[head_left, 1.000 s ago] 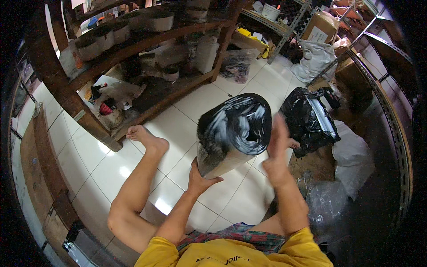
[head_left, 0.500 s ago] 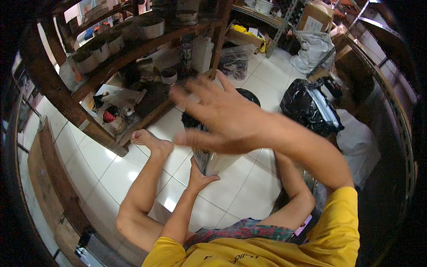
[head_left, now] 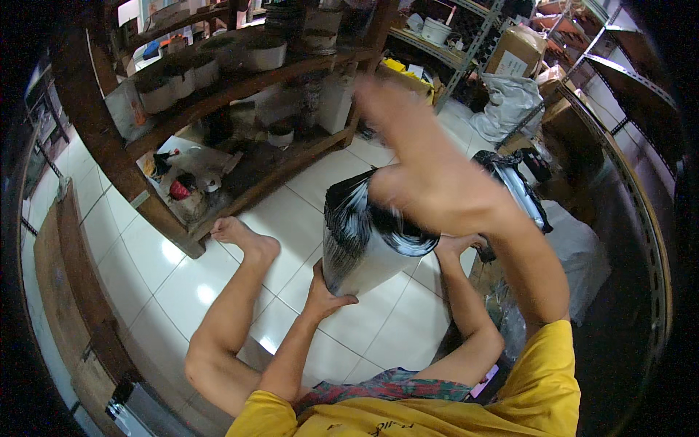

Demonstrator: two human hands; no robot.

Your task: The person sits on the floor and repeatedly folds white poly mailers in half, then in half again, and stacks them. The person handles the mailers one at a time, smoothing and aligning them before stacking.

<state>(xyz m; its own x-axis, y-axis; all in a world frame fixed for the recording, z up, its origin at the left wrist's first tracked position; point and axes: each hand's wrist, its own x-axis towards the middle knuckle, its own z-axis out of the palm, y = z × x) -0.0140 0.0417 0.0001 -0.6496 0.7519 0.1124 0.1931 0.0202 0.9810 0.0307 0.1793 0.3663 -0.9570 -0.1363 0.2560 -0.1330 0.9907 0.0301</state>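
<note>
A thick roll of black and silver plastic film [head_left: 362,255] stands tilted between my legs over the tiled floor. Loose, crinkled black film gathers at its upper left edge, and the wound layers show at its top end. My left hand [head_left: 325,297] grips the lower left side of the roll, thumb toward me and the other fingers hidden behind it. Above the roll's top end, my right hand [head_left: 440,171] is raised and blurred by motion. Its fingers stretch out away from me with the thumb apart, and nothing shows in them. It covers part of the roll's top.
A dark wooden shelf [head_left: 240,95] with several round pots stands at the far left. On the right lie a black plastic bundle [head_left: 513,175] and clear plastic sheeting [head_left: 564,255], beside a metal rack [head_left: 641,197]. A white sack [head_left: 506,105] and cardboard box [head_left: 517,51] sit farther back.
My right hand has swung away to the right and forward, its spread fingers now blurred together. More of the roll has come into sight. My left hand stays on it.
</note>
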